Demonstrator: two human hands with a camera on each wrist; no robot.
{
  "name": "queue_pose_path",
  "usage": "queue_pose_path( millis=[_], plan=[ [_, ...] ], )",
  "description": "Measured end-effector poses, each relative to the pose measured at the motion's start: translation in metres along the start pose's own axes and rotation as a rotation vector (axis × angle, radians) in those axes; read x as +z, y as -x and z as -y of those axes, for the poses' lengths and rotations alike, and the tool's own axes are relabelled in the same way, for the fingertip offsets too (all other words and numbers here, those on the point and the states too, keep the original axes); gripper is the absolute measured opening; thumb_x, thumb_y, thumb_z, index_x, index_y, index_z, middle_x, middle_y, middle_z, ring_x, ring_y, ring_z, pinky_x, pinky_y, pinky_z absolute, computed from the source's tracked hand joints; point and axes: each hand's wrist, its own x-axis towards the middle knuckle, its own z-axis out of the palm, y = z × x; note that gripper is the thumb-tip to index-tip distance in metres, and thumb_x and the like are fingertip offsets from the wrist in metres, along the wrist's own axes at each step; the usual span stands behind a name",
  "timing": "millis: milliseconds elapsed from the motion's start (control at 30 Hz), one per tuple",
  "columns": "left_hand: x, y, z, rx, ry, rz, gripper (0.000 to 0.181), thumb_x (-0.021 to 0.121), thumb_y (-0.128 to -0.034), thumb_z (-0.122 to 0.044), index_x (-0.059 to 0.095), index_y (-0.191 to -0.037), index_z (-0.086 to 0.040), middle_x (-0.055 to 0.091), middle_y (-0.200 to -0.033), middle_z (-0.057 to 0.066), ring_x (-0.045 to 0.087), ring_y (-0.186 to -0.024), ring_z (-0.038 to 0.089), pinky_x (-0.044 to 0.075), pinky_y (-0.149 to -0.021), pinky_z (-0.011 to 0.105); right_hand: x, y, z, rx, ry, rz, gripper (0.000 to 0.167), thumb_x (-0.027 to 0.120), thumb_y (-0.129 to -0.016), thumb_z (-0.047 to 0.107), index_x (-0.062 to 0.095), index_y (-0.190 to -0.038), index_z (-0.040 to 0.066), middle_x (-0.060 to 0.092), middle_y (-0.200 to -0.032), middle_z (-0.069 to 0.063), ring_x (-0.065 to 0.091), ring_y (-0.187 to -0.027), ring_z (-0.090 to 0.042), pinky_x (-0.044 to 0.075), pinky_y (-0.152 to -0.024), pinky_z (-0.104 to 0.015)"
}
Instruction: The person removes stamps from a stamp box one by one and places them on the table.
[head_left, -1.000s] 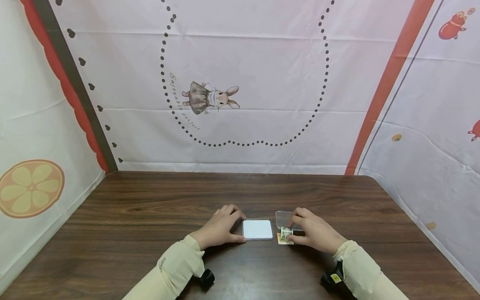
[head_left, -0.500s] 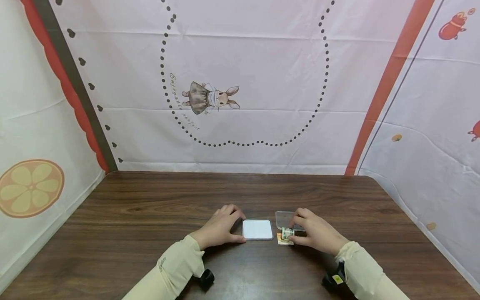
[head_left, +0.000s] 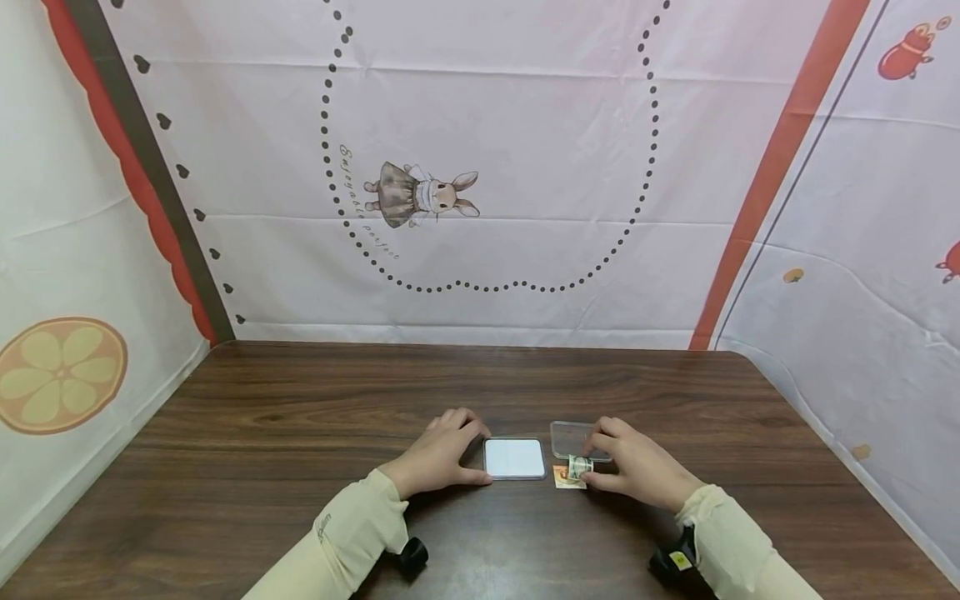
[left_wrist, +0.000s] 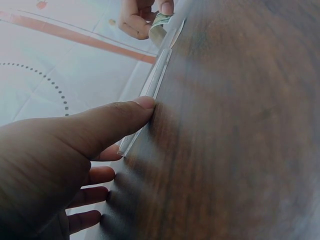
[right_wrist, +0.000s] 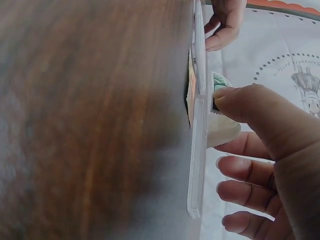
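Note:
My left hand (head_left: 444, 457) grips the left end of a shallow clear plastic case (head_left: 514, 459) with a white inside, lying flat on the table. In the left wrist view the thumb (left_wrist: 145, 102) presses the case's near edge. My right hand (head_left: 636, 463) pinches a curled green postage stamp (head_left: 579, 467) between thumb and index finger. Its toothed edge and pale back show in the right wrist view, raised off the table. Below it an orange stamp (head_left: 564, 478) lies on the table, partly covered.
A clear plastic lid (head_left: 567, 437) lies behind the stamps, its right part hidden by my right fingers. The brown wood-grain table (head_left: 360, 383) reaches back to a printed white cloth (head_left: 525, 167).
My right hand has shifted slightly right with the green stamp, so more of the orange stamp shows. The left hand and the case have stayed in place.

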Motion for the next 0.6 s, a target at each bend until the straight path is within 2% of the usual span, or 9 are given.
queue_pose_path(
  millis=[333, 600],
  plan=[
    [0.0005, -0.0008, 0.0002, 0.009, -0.004, 0.000, 0.053, 0.075, -0.0808, -0.045, 0.058, -0.123, -0.016, 0.051, -0.126, 0.006, 0.047, -0.118, 0.026, 0.038, -0.099, 0.047, -0.0019, 0.0012, -0.0008, 0.010, 0.000, 0.004, 0.019, 0.073, -0.084, 0.033, 0.067, -0.095, 0.019, 0.051, -0.094, 0.007, 0.045, -0.079, -0.001, 0.045, -0.065, -0.021],
    [0.0012, -0.0003, 0.0015, 0.012, 0.001, -0.001, 0.054, 0.074, -0.0809, -0.044, 0.058, -0.123, -0.016, 0.050, -0.128, 0.008, 0.046, -0.120, 0.027, 0.038, -0.100, 0.048, -0.0024, 0.0025, -0.0011, 0.019, -0.003, 0.009, 0.019, 0.074, -0.084, 0.033, 0.067, -0.095, 0.019, 0.051, -0.094, 0.007, 0.045, -0.077, -0.003, 0.043, -0.065, -0.021]
  ],
)
